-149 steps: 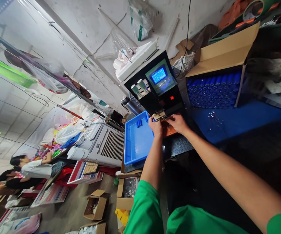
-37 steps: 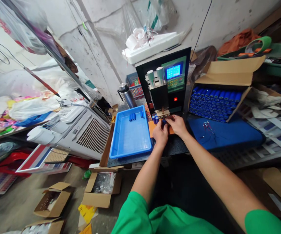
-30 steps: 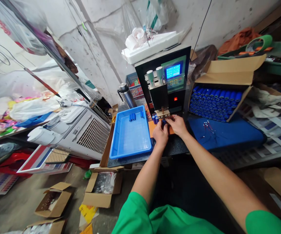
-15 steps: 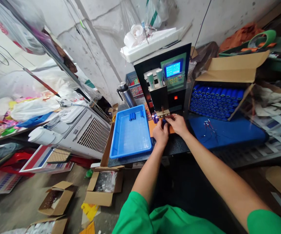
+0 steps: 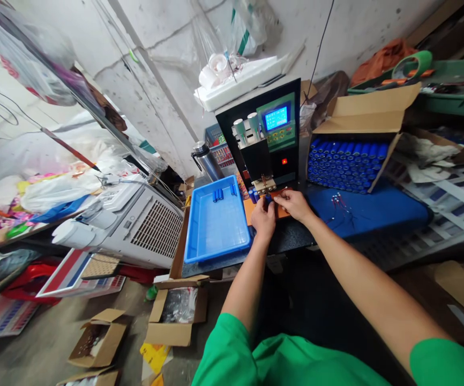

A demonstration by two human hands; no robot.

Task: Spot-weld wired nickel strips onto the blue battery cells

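My left hand (image 5: 264,217) is closed around a blue cylindrical battery cell (image 5: 268,199) just below the electrodes of a black spot welder (image 5: 256,160). Close beside it, the thumb and fingers of my right hand (image 5: 295,205) are pinched together at the cell's right side; what lies between them is too small to make out. More blue cells (image 5: 253,194) stand to the left of my left hand, under the welding head. An orange work surface (image 5: 282,212) lies beneath both hands. The welder's blue screen (image 5: 276,118) is lit.
A blue tray (image 5: 218,236) with several cells stands left of the welder, near a steel flask (image 5: 208,161). On the right, an open carton (image 5: 360,119) packed with blue cells sits behind wire leads (image 5: 338,201) on a blue mat (image 5: 393,214). Cartons (image 5: 171,333) stand on the floor.
The camera view has shifted slightly, and my hands sit a little farther right relative to the welding head. A bright glint at the cells left of my hand has gone.
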